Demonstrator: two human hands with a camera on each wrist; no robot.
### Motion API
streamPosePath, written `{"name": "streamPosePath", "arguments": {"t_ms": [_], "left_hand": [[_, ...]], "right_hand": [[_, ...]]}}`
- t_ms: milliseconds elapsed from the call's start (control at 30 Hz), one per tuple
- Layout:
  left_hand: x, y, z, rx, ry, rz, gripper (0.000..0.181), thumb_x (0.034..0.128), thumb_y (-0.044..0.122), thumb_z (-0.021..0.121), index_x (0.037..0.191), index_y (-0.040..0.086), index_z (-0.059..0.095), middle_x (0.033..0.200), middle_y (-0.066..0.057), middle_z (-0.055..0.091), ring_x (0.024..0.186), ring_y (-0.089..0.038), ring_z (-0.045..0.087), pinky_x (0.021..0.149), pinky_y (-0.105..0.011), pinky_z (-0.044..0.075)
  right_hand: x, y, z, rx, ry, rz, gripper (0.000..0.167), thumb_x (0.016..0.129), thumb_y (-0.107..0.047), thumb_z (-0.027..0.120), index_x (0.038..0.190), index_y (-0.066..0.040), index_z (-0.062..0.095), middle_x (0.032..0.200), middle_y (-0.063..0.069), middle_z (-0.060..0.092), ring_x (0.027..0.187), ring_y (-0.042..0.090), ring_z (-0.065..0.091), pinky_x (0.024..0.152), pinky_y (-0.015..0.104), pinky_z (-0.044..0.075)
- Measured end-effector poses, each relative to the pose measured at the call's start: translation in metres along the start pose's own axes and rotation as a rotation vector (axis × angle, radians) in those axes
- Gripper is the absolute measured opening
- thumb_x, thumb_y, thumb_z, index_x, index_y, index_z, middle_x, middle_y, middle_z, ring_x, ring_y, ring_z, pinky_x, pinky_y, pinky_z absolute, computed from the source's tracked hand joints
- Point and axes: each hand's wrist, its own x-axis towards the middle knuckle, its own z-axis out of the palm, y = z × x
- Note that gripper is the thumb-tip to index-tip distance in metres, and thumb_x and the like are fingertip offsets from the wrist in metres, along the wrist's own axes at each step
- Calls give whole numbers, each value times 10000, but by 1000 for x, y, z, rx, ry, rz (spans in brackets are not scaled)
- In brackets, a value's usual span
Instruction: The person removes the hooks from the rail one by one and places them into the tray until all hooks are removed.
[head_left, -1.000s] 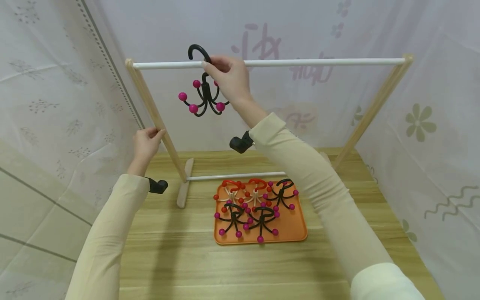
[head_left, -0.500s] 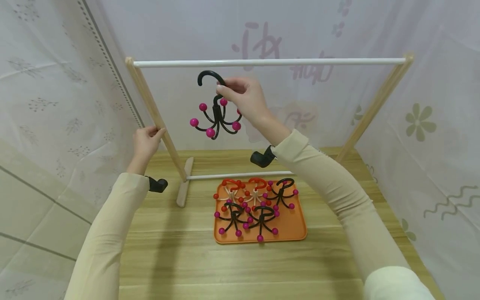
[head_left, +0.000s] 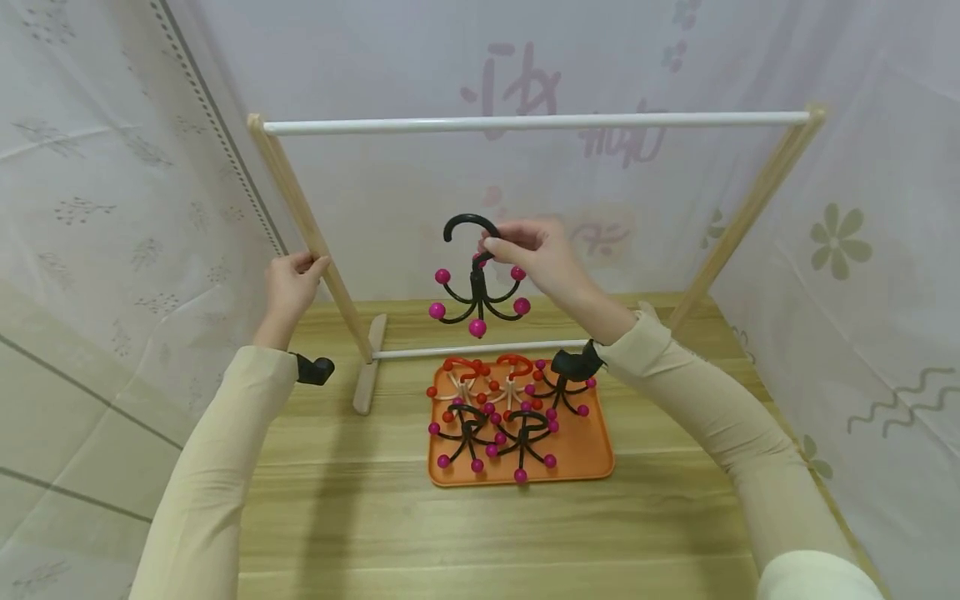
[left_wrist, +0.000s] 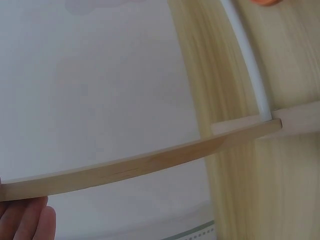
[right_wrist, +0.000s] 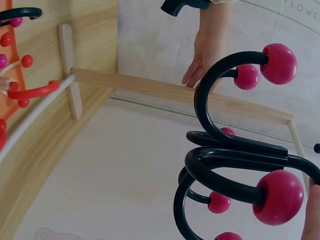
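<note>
My right hand (head_left: pixel 551 258) pinches a black multi-arm hook hanger (head_left: pixel 478 287) by the neck below its curved top. Magenta balls tip the hanger's arms. It hangs upright in front of a wooden rack, below the white top rail (head_left: pixel 525 123) and apart from it. In the right wrist view the hanger's arms (right_wrist: pixel 225 187) loom close, and just a bit of the hand shows at the edge. My left hand (head_left: pixel 291 287) holds the rack's left wooden post (head_left: pixel 311 229) between thumb and fingers. Left fingers (left_wrist: pixel 31 220) touch the post from one side in the left wrist view.
An orange tray (head_left: pixel 588 454) lies on the wooden table before the rack. Several hook hangers stand in it, black ones with magenta balls and pale ones with red hooks (head_left: pixel 517 365). A lower white bar (head_left: pixel 480 348) runs behind the tray. Patterned curtains surround the table.
My right hand has brought the black hook hanger down from the top rail and to the right, toward the tray. My left hand stays on the post.
</note>
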Motion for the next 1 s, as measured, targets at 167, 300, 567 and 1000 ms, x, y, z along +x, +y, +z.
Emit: {"name": "streamPosePath", "arguments": {"t_ms": [167,300,567,1000], "left_hand": [[0,-1,0,10,2,4,461,889,359,488,1086,-44,594,1022,-215,595,899,-248,547,740,-343,430],[-1,-1,0,9,2,3,455,892,352,488,1089,-44,593,1022,-215,595,895,-243,546,732,-333,430],[-2,-1,1,-11,-7,4,452,892,330,498,1105,-61,578,1036,-235,583,937,-281,541,776,-383,432],[-2,2,-2,-44,-21,-2,443,898,303,501,1132,-68,557,1072,-238,565,999,-303,517,831,-420,410]], "right_hand": [[-19,7,-13,-47,-9,60,241,805,-164,657,977,5,645,922,82,653,896,231,585,813,349,427],[-35,14,-23,-97,-31,100,271,810,-186,653,995,11,639,925,62,655,896,218,577,782,358,414],[-69,32,-46,-89,-100,149,192,837,-147,620,982,-26,654,948,113,640,930,223,562,822,383,423],[-126,71,-90,-35,-130,51,157,851,29,548,971,2,644,924,72,653,874,209,594,768,312,462]]}}
